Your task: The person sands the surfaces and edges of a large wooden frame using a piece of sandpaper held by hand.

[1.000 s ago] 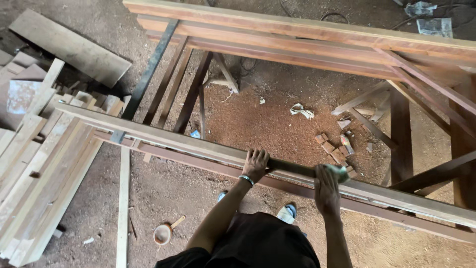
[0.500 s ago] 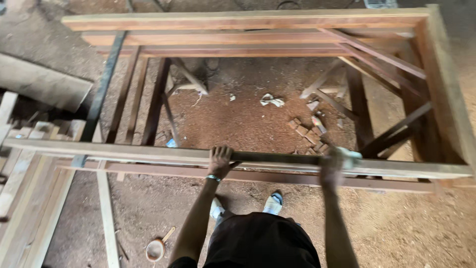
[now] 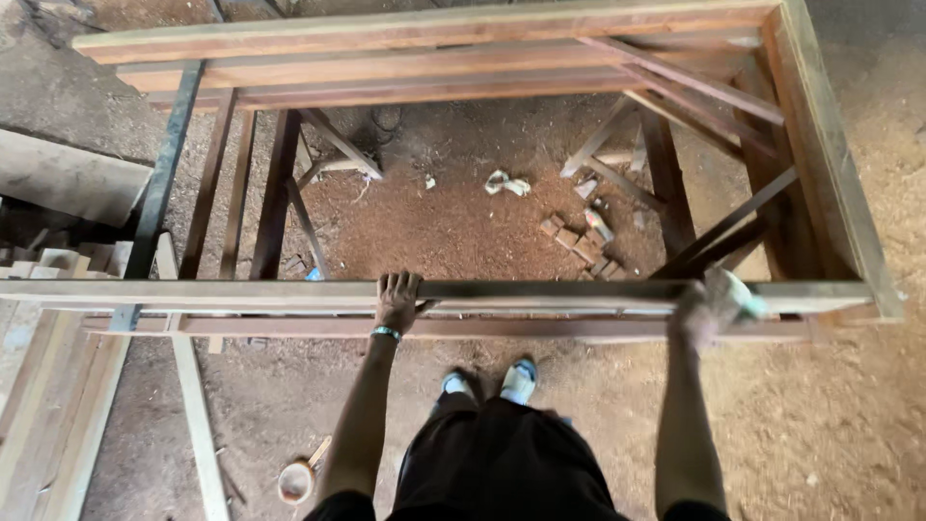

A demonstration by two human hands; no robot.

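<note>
Two hands on near rail [image 3: 540, 291] of frame: our left hand [image 3: 397, 297] flat, fingers spread; right hand [image 3: 702, 307] blurred, clutching cloth [image 3: 738, 297]. Rail likely stiff, heavy; grip edges.

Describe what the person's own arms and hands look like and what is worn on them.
Both arms are bare down to the hands, with no sleeves and no gloves showing. The left hand has a thin green band round its wrist, and its fingers show plainly. The right hand is blurred, so no details of its fingers can be told; its wrist shows no band.
</note>
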